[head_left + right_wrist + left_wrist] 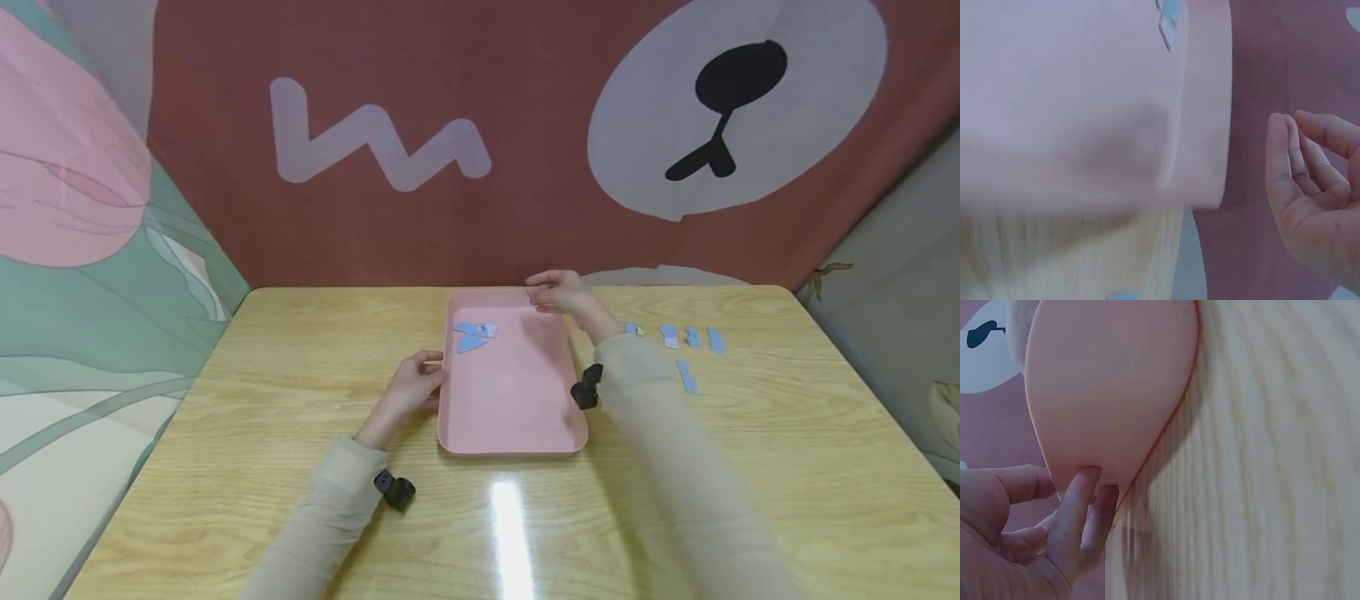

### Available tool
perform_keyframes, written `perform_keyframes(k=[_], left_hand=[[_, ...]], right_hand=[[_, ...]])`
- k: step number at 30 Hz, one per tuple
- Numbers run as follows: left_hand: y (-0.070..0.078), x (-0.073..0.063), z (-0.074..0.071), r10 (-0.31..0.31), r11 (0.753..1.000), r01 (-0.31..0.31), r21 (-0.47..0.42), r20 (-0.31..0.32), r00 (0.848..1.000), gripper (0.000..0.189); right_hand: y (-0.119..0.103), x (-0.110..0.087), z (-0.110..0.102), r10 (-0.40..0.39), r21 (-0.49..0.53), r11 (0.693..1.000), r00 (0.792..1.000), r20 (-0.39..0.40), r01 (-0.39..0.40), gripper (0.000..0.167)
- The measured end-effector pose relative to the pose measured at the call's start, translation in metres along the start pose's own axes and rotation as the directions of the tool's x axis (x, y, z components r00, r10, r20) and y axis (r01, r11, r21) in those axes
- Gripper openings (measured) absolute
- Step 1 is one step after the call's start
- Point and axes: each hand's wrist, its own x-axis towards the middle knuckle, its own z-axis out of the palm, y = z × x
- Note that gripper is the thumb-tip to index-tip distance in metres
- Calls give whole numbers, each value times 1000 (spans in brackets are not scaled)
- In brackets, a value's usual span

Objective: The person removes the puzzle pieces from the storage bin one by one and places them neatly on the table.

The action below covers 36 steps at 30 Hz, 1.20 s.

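A shallow pink tray lies on the wooden table, its long side running away from me. My left hand is at the tray's left side; two of its fingers touch the outer wall and another digit reaches the rim. Above the far right corner of the tray is my right hand, apart from it and holding nothing, thumb tip close to the fingertips. Inside the tray, near its upper left, lie a few flat blue pieces, some with small printed patches.
Right of the tray lie several more flat blue pieces, among them a patterned one, a curved one and a plain strip. A printed cloth hangs behind the table's far edge.
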Motion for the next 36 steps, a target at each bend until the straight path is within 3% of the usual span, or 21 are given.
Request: perform_keyframes(k=[7, 16, 23, 36], left_hand=[[0, 0, 0, -1, 1000, 1, 3, 5, 1000, 46], [-1, 0, -2, 0, 1000, 0, 0, 3, 1000, 46], [0, -1, 0, 4, 1000, -4, -4, 7, 1000, 46], [1, -2, 0, 0, 1000, 0, 2, 6, 1000, 46]], right_hand=[[3, 10, 27, -30, -87, 996, 999, 18, 31, 41], [12, 14, 55, -129, -163, 979, 992, -7, 126, 36], [23, 18, 65, -238, -303, 926, 971, -9, 224, 33], [40, 32, 77, -212, -301, 932, 977, -4, 201, 33]])
